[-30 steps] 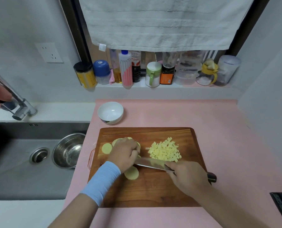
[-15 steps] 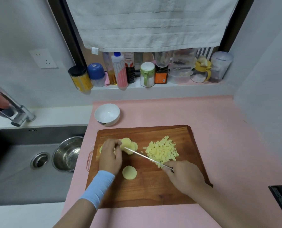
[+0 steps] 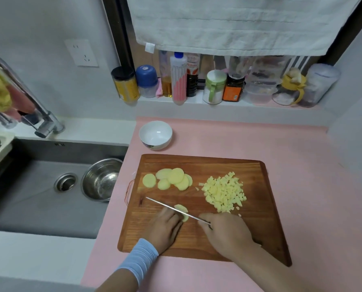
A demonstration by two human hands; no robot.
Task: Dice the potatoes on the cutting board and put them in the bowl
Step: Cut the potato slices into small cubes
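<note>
Potatoes lie in three lots, all on the board; none shows in the bowl. Worktop: pink, carrying the board at its near left, the board's left edge close to the sink. Right hand: wrapped round the knife handle, which it hides, near the board's near edge. Left hand: knuckles up, fingers bent down onto the lone slice, tight against the blade. Dice: a loose heap on the board's right half, with a few strays just beside it. Slices: overlapping rounds toward the board's far left corner, uncut. Bowl: white, upright, just beyond that corner, apart from the board. Knife: blade slanting from the right hand toward the board's left edge, across the lone slice. Judgement: dicing is partly done and transfer has not begun. Hazards: the left fingertips sit beside the edge, so a thin, wet round sliding under pressure could bring the blade onto them. Pieces cut near the left edge could skip off toward the sink. Carrying dice to the bowl means crossing the uncut slices, so a careless sweep could scatter cubes onto the worktop.
</note>
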